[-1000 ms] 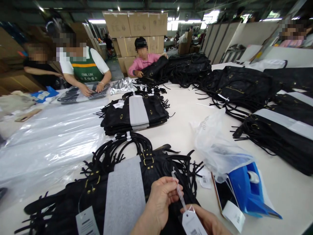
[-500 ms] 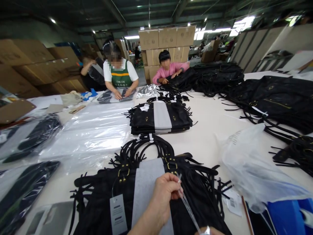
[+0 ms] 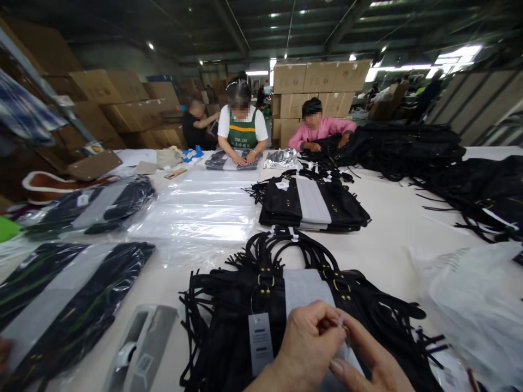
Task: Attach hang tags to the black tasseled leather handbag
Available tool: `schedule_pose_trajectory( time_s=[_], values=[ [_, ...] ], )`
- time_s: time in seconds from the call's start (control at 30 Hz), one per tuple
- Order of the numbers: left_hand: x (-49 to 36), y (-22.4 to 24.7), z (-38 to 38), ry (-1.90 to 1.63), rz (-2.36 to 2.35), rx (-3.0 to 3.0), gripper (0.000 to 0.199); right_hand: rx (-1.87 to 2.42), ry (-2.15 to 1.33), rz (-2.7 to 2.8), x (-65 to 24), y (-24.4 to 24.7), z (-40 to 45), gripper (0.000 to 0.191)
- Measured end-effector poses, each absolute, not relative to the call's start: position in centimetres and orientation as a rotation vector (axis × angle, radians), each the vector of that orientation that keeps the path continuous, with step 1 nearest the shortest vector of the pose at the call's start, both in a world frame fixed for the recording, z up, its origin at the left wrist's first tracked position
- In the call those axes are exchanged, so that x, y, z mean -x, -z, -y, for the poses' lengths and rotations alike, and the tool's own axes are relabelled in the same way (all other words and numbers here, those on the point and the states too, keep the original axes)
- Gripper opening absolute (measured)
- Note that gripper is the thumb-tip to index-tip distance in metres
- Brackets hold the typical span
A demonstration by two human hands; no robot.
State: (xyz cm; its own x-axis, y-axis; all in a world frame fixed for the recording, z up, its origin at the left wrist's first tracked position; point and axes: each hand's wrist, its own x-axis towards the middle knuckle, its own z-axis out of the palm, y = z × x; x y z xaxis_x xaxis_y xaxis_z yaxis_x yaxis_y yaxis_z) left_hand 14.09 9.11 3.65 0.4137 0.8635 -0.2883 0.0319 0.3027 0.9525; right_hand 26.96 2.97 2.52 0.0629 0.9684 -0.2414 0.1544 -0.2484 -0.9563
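My left hand (image 3: 312, 343) and my right hand (image 3: 371, 359) meet at the bottom of the view, fingertips close together. The left pinches a thin clear plastic tag fastener (image 3: 341, 326), and the right holds a pale hang tag (image 3: 351, 359), partly hidden by my fingers. Both hands are over a stack of black fringed leather handbags (image 3: 229, 321) with brass buckles and a grey paper band (image 3: 306, 288). A grey-white printed tag (image 3: 260, 343) hangs on the stack just left of my hands.
A second banded stack of black bags (image 3: 281, 204) lies further up the white table. Clear plastic sheets (image 3: 200, 212), wrapped bags (image 3: 69, 294), a grey dispenser (image 3: 141, 348) and a white plastic bag (image 3: 474, 305) surround it. Co-workers (image 3: 241, 122) (image 3: 321, 130) handle items at the far side.
My view has swung left and up, so the blue dispenser has left the frame. My hands have come together, with the clear strip and tag now bunched between my fingers.
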Motion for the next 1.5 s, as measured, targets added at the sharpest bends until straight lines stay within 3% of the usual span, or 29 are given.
schedule_pose_trajectory(
  time_s=[0.13, 0.2, 0.4, 0.6, 0.77, 1.0, 1.27, 1.5],
  values=[
    [-9.7, -3.2, -11.0, -0.798, -1.130, -1.198, 0.004, 1.502, -1.425, 1.047, -22.3, -1.9, -5.7, 0.045],
    [-7.4, -2.5, -12.4, -0.763, -1.161, -1.202, 0.003, 1.590, -1.298, 1.106, -21.0, -1.8, -6.9, 0.041],
    [-3.2, 0.2, -17.1, -0.749, -1.551, -1.608, 0.023, 1.780, -0.842, 1.533, -19.8, -1.5, -10.6, 0.037],
    [-3.6, 2.3, -19.8, -0.587, -1.384, -1.560, 0.022, 1.986, -0.548, 1.949, -19.5, -0.7, -12.4, 0.034],
    [-3.4, 2.4, -20.1, -0.594, -1.197, -1.494, 0.027, 1.987, -0.781, 2.084, -19.1, -1.8, -13.1, 0.031],
    [-3.2, 2.0, -20.7, -0.582, -1.071, -1.455, 0.027, 1.785, -1.262, 1.830, -20.2, -1.7, -14.5, 0.029],
    [-3.4, 1.8, -21.5, -0.459, -0.988, -1.520, 0.021, 1.685, -1.531, 1.576, -20.1, -1.6, -14.3, 0.032],
    [-3.3, 1.8, -21.8, -0.391, -0.894, -1.600, 0.022, 2.002, -1.011, 1.740, -19.8, -0.5, -14.1, 0.035]
  ],
)
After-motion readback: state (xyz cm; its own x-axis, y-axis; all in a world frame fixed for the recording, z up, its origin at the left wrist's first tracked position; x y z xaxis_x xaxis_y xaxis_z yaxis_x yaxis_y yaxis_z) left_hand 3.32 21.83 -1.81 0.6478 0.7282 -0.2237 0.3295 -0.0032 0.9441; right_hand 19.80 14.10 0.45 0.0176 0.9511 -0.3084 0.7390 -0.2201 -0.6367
